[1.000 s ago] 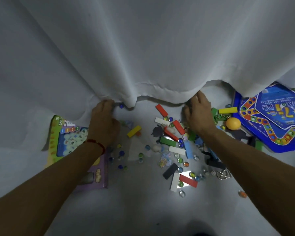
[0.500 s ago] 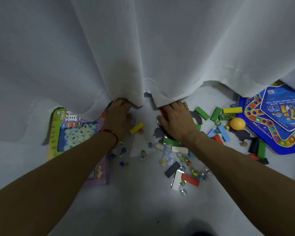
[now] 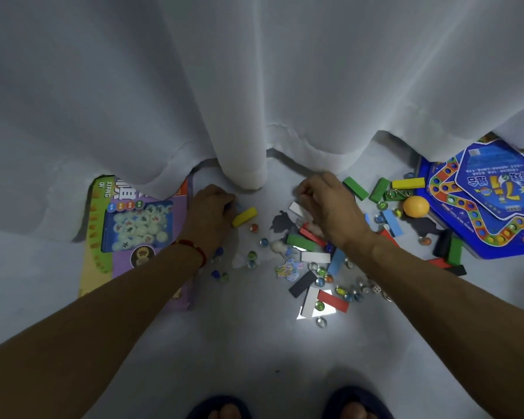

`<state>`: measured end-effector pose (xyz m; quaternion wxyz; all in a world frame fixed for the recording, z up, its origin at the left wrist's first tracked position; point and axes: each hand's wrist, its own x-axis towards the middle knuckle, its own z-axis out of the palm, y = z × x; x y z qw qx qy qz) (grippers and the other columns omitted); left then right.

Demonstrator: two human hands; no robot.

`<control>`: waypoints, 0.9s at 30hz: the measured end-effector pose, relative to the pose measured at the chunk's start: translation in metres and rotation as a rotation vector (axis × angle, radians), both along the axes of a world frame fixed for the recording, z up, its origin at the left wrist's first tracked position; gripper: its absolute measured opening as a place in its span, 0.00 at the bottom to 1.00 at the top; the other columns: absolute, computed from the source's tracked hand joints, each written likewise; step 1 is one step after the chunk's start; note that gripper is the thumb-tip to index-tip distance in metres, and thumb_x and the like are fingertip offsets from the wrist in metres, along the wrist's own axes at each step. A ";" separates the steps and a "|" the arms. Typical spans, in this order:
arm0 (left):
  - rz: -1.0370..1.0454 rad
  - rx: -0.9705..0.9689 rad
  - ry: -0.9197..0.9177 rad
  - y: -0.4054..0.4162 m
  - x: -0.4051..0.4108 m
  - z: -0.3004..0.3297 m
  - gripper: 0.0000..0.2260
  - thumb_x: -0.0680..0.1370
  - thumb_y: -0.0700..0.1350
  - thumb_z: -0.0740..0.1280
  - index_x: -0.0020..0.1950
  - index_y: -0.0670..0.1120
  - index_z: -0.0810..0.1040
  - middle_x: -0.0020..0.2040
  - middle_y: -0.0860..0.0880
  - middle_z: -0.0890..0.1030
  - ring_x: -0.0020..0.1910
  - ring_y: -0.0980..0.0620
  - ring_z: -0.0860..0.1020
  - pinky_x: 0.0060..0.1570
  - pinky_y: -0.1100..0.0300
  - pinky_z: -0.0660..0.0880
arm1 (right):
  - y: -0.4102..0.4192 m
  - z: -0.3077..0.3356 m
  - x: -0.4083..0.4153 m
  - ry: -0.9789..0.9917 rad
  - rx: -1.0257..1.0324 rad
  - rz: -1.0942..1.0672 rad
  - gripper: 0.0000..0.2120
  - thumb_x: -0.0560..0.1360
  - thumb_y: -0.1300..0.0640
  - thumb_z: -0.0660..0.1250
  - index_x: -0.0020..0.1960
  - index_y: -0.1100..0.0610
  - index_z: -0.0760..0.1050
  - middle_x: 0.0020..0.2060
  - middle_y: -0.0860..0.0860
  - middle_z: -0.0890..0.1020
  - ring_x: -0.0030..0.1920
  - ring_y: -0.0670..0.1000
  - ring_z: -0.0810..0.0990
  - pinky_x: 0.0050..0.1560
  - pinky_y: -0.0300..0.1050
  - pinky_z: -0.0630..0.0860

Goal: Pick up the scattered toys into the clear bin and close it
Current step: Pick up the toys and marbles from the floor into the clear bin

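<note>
Toys lie scattered on the grey floor [image 3: 254,343] under the hem of a white curtain [image 3: 254,86]; no clear bin shows anywhere. The curtain covers the top of the purple game box [image 3: 133,228] on the left and the upper corner of the blue board game [image 3: 481,204], which is also cut by the right frame edge. The left hand [image 3: 211,214], red string on the wrist, sits low with fingers curled down at the curtain fold; the yellow block [image 3: 244,217] lies just beside its fingertips, touching or nearly so, and something pale blue peeks out by the fingers, too hidden to name. Whether this hand grips anything, cannot tell. The right hand [image 3: 327,207] hovers over the main pile with fingers bent under, a white block [image 3: 297,209] just at its fingertips; grip hidden by the back of the hand, cannot tell. Under and near its wrist: red, green [image 3: 300,241], white and blue blocks, glass marbles [image 3: 251,255], a dark puzzle piece [image 3: 280,223], a die [image 3: 376,288]. Well right of the hand, two green blocks [image 3: 356,188], another yellow one, and an orange ball [image 3: 416,206] touching the blue board's edge. Two slippered feet are cut off at the bottom edge.
</note>
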<state>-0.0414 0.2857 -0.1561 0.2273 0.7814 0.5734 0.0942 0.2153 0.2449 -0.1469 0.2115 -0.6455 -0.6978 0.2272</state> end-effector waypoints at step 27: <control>0.010 -0.048 -0.068 -0.009 0.009 0.010 0.10 0.73 0.45 0.73 0.43 0.46 0.73 0.40 0.49 0.75 0.39 0.50 0.72 0.38 0.60 0.66 | 0.005 0.031 -0.023 0.083 -0.041 -0.148 0.07 0.78 0.55 0.68 0.51 0.59 0.79 0.45 0.55 0.82 0.41 0.54 0.80 0.42 0.43 0.77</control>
